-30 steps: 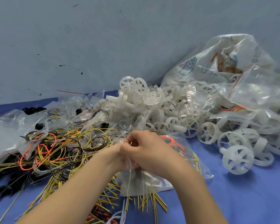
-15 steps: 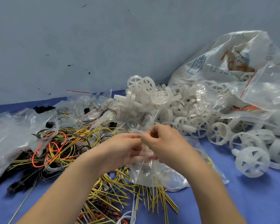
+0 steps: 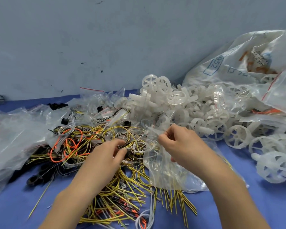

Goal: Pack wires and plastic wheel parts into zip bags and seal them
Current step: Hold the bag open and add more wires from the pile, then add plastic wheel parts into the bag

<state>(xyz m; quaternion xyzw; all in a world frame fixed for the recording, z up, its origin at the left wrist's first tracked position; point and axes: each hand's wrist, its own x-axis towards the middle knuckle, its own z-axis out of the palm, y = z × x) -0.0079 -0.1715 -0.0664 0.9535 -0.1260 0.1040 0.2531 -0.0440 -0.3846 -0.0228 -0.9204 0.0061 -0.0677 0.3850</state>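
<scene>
My right hand (image 3: 182,142) pinches the top edge of a clear zip bag (image 3: 162,174), which hangs down over the wires with a few wires inside. My left hand (image 3: 107,157) is apart from the bag and reaches into the tangled pile of yellow, black and orange wires (image 3: 82,142). Its thumb and forefinger curl round a small coil of wire (image 3: 130,142). A heap of white plastic wheel parts (image 3: 180,103) lies behind and to the right of both hands, and single wheels (image 3: 274,167) spread along the right side.
A large printed plastic sack (image 3: 238,63) slumps at the back right against the grey wall. Crumpled clear bags (image 3: 15,138) cover the left side, with black plastic parts (image 3: 35,179) below them. Blue table surface (image 3: 271,209) shows at the front right.
My left hand has let go of the zip bag and moved left into the wire pile. My right hand keeps hold of the bag's top edge.
</scene>
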